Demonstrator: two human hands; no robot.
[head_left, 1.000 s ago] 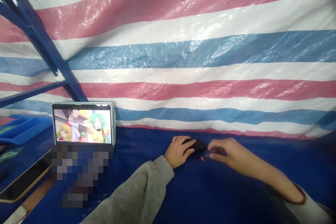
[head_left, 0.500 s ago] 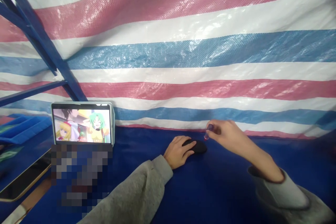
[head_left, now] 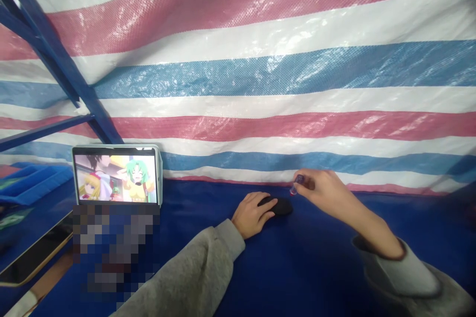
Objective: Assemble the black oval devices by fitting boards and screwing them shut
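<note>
1. The left hand [head_left: 253,214] is cupping a black computer mouse [head_left: 281,205] on the blue tabletop [head_left: 316,262], while the right hand [head_left: 323,190] is pinching a small clear tube [head_left: 296,184] with a dark purple end. The hands are apart, with only a narrow gap between them.
2. The small clear tube is sitting just beyond the mouse's right end, raised off the tabletop. The black computer mouse is lying under the left palm.
3. As far as the pictures show, the tube is being held up and the mouse is being covered. Nothing is visibly joined, opened or put away.
4. Two hands are showing, with one mouse and one tube. Left of the left hand, one tablet [head_left: 116,176] is playing a cartoon, one phone [head_left: 37,250] is lying nearer the camera, and one blue tray [head_left: 37,183] is sitting farther left. A pixelated patch is hiding whatever lies in front of the tablet.
</note>
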